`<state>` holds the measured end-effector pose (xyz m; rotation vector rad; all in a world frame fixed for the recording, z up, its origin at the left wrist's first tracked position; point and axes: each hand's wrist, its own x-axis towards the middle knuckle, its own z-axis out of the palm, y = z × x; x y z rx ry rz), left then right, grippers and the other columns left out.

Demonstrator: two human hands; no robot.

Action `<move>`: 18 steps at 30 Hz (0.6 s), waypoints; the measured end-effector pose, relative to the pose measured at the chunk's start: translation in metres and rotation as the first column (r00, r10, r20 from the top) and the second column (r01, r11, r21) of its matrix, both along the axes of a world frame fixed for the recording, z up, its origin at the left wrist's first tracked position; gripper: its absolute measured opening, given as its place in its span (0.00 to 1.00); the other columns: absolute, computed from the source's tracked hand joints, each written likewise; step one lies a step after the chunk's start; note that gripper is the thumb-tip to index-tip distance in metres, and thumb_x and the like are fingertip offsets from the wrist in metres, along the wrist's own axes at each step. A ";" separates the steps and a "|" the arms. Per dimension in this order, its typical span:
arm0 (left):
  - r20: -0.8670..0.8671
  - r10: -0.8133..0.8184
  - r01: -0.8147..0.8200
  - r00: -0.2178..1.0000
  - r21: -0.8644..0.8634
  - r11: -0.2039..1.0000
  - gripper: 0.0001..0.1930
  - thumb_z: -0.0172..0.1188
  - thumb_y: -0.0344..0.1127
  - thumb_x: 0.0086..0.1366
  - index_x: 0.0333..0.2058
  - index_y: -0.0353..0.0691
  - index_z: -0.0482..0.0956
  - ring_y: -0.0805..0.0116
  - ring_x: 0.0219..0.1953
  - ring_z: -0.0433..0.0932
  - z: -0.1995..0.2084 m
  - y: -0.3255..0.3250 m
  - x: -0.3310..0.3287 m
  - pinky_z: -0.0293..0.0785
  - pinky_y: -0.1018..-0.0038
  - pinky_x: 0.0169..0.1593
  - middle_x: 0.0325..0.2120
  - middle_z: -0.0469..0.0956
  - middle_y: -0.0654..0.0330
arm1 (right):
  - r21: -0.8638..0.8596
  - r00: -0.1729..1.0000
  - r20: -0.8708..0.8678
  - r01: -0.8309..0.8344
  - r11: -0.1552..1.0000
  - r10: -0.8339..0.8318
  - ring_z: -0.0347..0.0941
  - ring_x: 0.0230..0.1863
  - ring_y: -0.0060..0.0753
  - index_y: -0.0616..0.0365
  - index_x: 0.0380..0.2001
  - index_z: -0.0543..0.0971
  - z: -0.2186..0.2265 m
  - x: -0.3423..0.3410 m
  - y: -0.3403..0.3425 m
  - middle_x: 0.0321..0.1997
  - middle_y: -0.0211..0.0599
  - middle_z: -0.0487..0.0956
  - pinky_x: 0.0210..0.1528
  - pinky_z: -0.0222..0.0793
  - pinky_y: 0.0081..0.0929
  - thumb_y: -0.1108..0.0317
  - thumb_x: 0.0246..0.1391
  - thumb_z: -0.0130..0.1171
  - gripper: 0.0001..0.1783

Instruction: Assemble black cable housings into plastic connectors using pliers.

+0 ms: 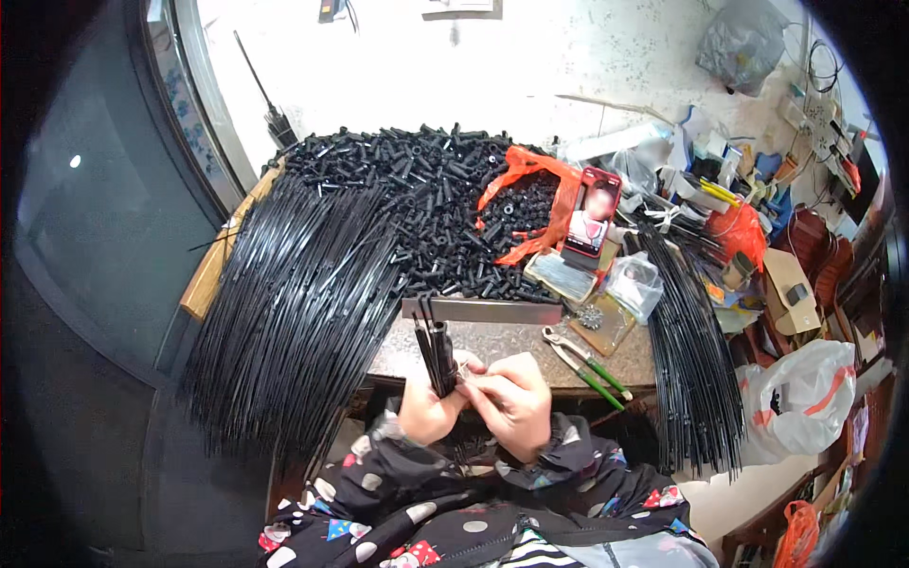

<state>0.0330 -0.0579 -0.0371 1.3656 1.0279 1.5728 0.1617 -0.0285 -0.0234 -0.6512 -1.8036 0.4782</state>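
Note:
Close to the front edge of the table, my left hand [424,414] is closed around a small upright bundle of black rods and tubes [436,358]. Thin rod ends stick up above the thicker pieces. My right hand [516,402] meets it at the bundle's right side, its thumb and fingers pinched together. Whatever lies between those fingertips is too small to make out. Just beyond the hands a metal strip [483,310] borders a large heap of short black tubular parts [407,189]. Long thin black rods [294,293] lie in a thick pile to the left.
Green-handled pincers [587,367] lie right of my hands. Behind them are a spiky metal disc [587,317], a clear box [561,275], a propped phone [595,213] and an orange plastic bag [565,204]. More black rods [691,379] overhang the right edge, beside a white bag [814,393].

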 end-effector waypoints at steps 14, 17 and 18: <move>-0.273 -0.110 0.123 0.956 0.030 0.992 0.18 0.63 0.27 0.46 0.38 0.37 0.69 0.85 0.23 0.63 0.040 0.002 -0.005 0.60 0.85 0.25 0.24 0.68 0.68 | -0.283 0.789 0.594 0.391 0.876 -0.160 0.66 0.38 0.39 0.57 0.36 0.71 -0.121 0.142 0.017 0.40 0.41 0.65 0.36 0.66 0.34 0.80 0.35 0.52 0.18; -0.216 -0.131 0.148 0.968 0.067 0.987 0.32 0.66 0.24 0.42 0.48 0.37 0.64 0.87 0.20 0.59 0.058 0.006 -0.009 0.57 0.86 0.23 0.18 0.63 0.73 | -0.911 0.943 -0.334 -0.323 0.256 0.003 0.66 0.40 0.25 0.61 0.29 0.72 -0.055 0.116 0.007 0.41 0.34 0.65 0.40 0.65 0.24 0.77 0.40 0.55 0.08; -0.093 -0.130 0.130 0.987 -0.009 0.991 0.37 0.68 0.23 0.40 0.51 0.37 0.61 0.87 0.19 0.58 0.067 0.000 -0.013 0.56 0.87 0.22 0.17 0.62 0.75 | -0.907 0.938 -0.346 -0.343 0.244 0.031 0.66 0.40 0.25 0.61 0.29 0.72 -0.032 0.111 -0.003 0.41 0.34 0.65 0.40 0.65 0.24 0.77 0.40 0.55 0.08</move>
